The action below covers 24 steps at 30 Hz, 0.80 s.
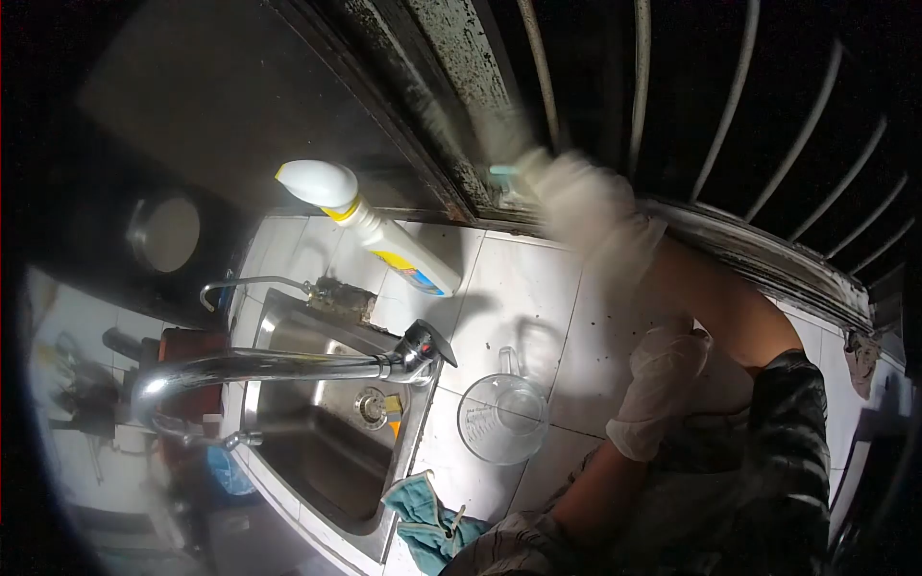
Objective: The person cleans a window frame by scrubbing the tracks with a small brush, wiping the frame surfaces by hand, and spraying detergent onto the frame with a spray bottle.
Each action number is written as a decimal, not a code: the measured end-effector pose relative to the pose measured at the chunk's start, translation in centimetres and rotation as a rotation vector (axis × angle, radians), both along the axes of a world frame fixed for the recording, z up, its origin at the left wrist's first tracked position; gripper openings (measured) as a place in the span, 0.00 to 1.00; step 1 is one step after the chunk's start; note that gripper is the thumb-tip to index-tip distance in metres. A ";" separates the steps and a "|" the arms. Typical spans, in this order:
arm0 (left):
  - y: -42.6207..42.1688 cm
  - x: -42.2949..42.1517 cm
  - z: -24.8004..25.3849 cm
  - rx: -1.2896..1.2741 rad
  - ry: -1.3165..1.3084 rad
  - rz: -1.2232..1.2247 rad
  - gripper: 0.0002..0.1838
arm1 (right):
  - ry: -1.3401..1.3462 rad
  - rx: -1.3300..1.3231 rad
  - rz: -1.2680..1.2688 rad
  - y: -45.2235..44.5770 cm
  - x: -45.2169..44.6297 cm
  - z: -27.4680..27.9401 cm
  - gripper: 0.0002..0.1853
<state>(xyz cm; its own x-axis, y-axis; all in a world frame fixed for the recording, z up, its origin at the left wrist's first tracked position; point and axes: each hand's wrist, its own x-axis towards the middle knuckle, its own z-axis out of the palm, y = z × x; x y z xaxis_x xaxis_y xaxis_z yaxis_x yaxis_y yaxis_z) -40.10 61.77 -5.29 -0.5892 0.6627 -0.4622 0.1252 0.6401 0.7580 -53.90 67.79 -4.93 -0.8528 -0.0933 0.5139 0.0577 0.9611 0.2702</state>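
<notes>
While the left hand (663, 384), white-gloved, shows above the tiled worktop (490, 278), its grip cannot be told. Near it: one clear jug (502, 422), handle turned towards the wall side. Teal cloth (427, 518), crumpled at the sink's corner. Steel sink (322, 470), small yellow-orange scrap (394, 411) by the drain; chrome tap (264, 367) arched above. White bottle (399, 245), yellow-banded, standing past the tap. Right hand (586, 202), white-gloved, blurred, at the flaking frame (461, 48); pale-teal item (502, 171) at its fingertips, grasp too blurred to tell. Beyond: metal bars (641, 86).
</notes>
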 end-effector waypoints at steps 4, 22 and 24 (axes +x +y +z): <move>0.3 0.5 -1.2 -0.023 0.077 -0.029 0.17 | 0.045 0.066 0.096 1.1 -1.1 -3.2 0.12; 0.2 0.9 -1.5 0.026 0.152 0.079 0.13 | 0.138 -0.095 0.158 4.7 -3.1 -7.1 0.21; -0.2 0.9 -0.6 -0.016 0.114 0.065 0.13 | 0.113 -0.100 0.155 4.4 -1.8 -6.5 0.20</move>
